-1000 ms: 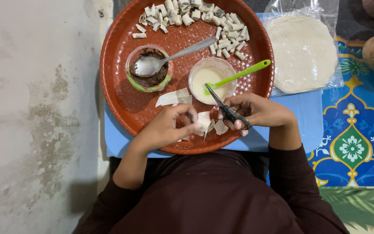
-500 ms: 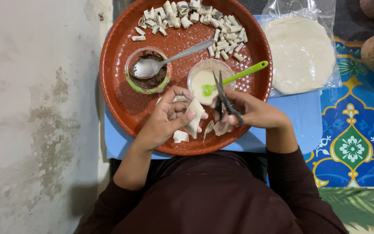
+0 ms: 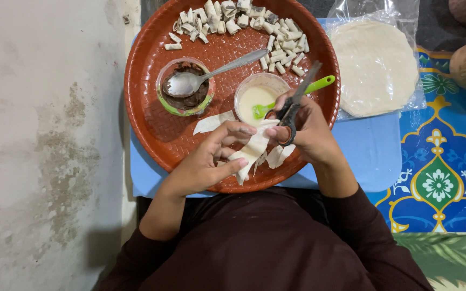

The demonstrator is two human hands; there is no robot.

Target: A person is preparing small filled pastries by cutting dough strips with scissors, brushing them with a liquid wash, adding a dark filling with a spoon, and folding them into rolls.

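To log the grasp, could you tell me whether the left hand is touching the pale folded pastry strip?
Touching: the head view shows the left hand pinching the pale folded pastry strip between thumb and fingertips, with no gap.

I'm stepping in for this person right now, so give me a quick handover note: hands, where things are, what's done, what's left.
Left hand: pinching a pale wrapper strip over the near rim of the red tray.
Right hand: holding black scissors, blades pointing up and away, against the strip.
On the tray: dark filling cup with a metal spoon, white paste cup with a green spatula.
Done: a pile of small rolled pieces at the far rim.
Left: loose strips by the hands; bagged stack of round wrappers beside the tray.
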